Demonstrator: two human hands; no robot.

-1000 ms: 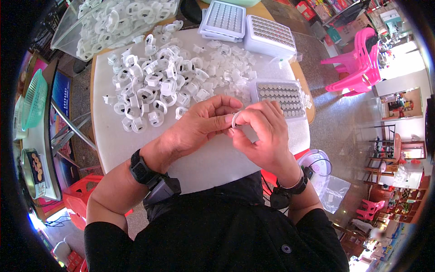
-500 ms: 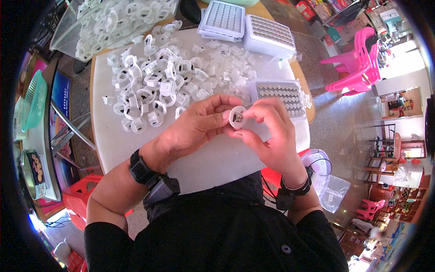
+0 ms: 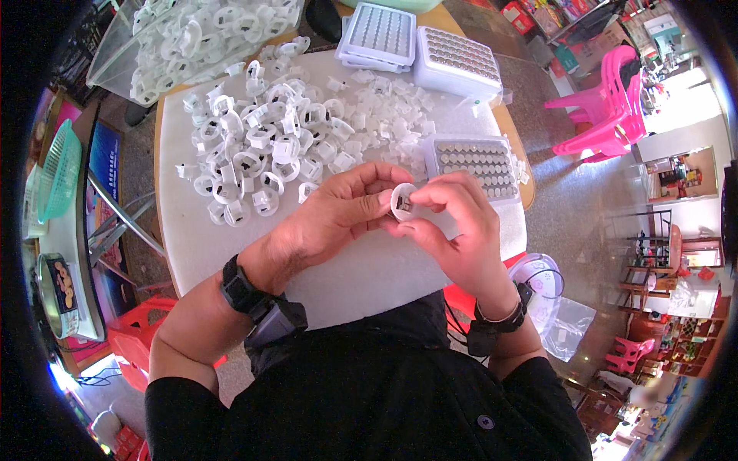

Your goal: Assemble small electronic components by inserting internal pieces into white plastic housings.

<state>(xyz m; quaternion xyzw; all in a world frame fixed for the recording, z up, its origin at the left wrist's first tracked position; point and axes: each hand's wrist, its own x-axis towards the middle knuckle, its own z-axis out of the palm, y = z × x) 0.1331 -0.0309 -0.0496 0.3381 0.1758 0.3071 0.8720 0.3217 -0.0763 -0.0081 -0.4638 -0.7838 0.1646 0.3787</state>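
Note:
Between my hands, over the near part of the table, is a small round white plastic housing (image 3: pixel 402 202) with dark and metallic parts inside its open face. My left hand (image 3: pixel 342 206) pinches it from the left, thumb across its edge. My right hand (image 3: pixel 460 219) has its index finger and thumb closed at the housing's right side; whether a smaller part is between those fingertips is hidden. Just beyond lies a heap of similar white ring-shaped housings (image 3: pixel 265 142). Right of the heap are small translucent plastic pieces (image 3: pixel 388 111). Close to my right hand sits a tray of round silvery cells (image 3: pixel 478 165).
A clear bin (image 3: pixel 188 46) full of white housings stands at the far left. Filled white trays (image 3: pixel 459 60) and a stack of pale trays (image 3: pixel 378 34) are at the far edge. Pink plastic chairs (image 3: pixel 607 107) stand on the floor to the right, a green basket (image 3: pixel 60 170) at left.
The housing has tilted slightly in my fingers, its open face turning more to the right. Both hands stay in nearly the same place.

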